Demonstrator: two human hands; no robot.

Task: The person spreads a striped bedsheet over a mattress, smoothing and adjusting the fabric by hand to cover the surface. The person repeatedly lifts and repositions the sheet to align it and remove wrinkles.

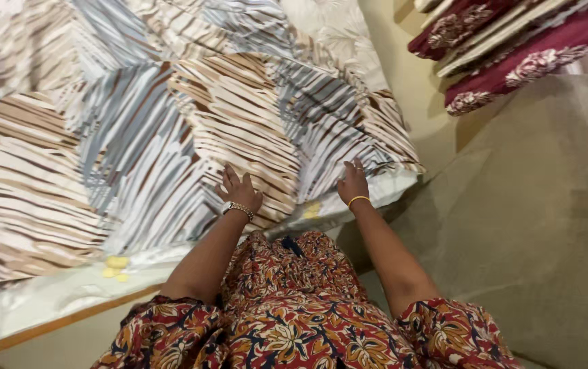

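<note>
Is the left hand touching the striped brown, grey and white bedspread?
Touching. The head view shows the left hand lying palm-down, fingers spread, on the striped bedspread.

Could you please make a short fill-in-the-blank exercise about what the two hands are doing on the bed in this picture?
1. Both hands rest flat on the striped ____ spread over the bed.
2. The left hand wears a beaded ____ at its wrist.
3. The right hand wears a thin ____ bangle at its wrist.
4. Dark red floral bedding is stacked at the upper ____ of the picture.

Missing words: bedcover; bracelet; yellow; right
</note>
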